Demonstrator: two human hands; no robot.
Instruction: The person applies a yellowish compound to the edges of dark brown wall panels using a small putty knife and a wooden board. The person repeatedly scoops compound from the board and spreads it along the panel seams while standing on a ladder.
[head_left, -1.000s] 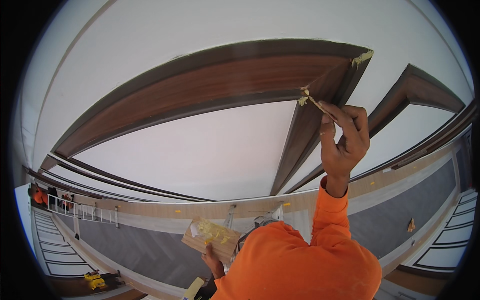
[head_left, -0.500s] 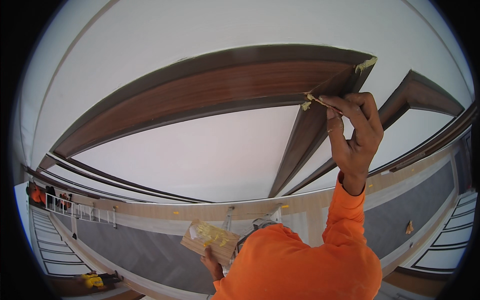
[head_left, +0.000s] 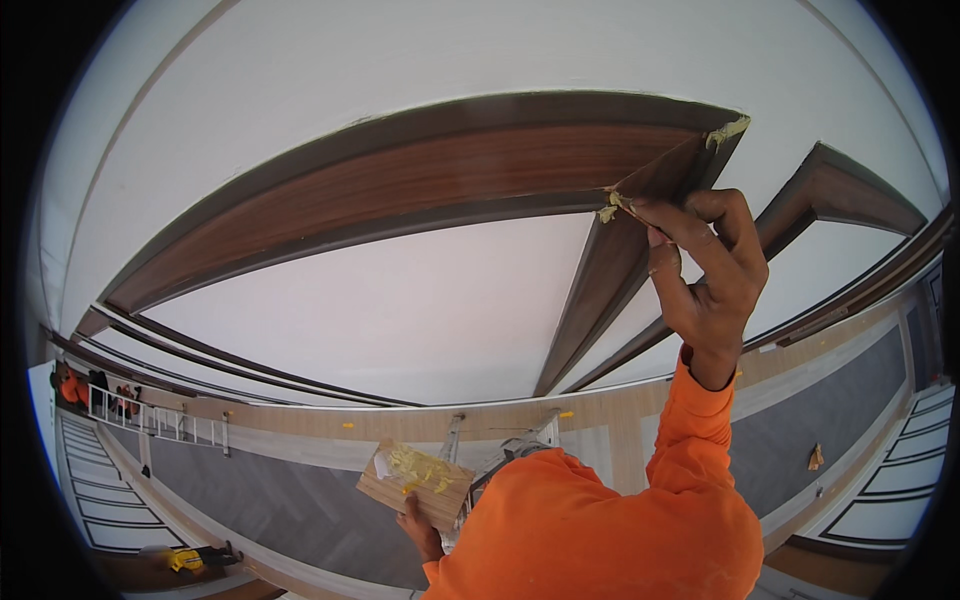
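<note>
Outer corner: filler paste (head_left: 730, 130) covers the upper right tip of the brown wooden frame (head_left: 450, 165); it looks applied but lumpy, probably not levelled.
Inner corner: a ragged dab (head_left: 607, 213) clings where the lower rail meets the right side piece; this spot appears to be mid-work.
Mitre seam: the line (head_left: 655, 163) running between those two corners shows no paste, so it seems untreated.
Neighbouring frame: no paste is visible on the corner of the second frame (head_left: 815, 165).
Right hand: thumb and forefinger pinch a thin strip (head_left: 625, 205), its tip at the inner corner; the hand (head_left: 712, 265) is otherwise loosely curled.
Left hand: closed on the near edge of a wooden board (head_left: 447, 502), thumb on top; fingers beneath the board are hidden. The hand (head_left: 418, 525) is held low.
Supply: more paste (head_left: 425, 468) is spread over the board, seemingly plenty.
Edges: the dark rail and side piece crowd the strip's tip.
Open room: white panel (head_left: 450, 290) lies left of the right hand; the board is well apart below.
</note>
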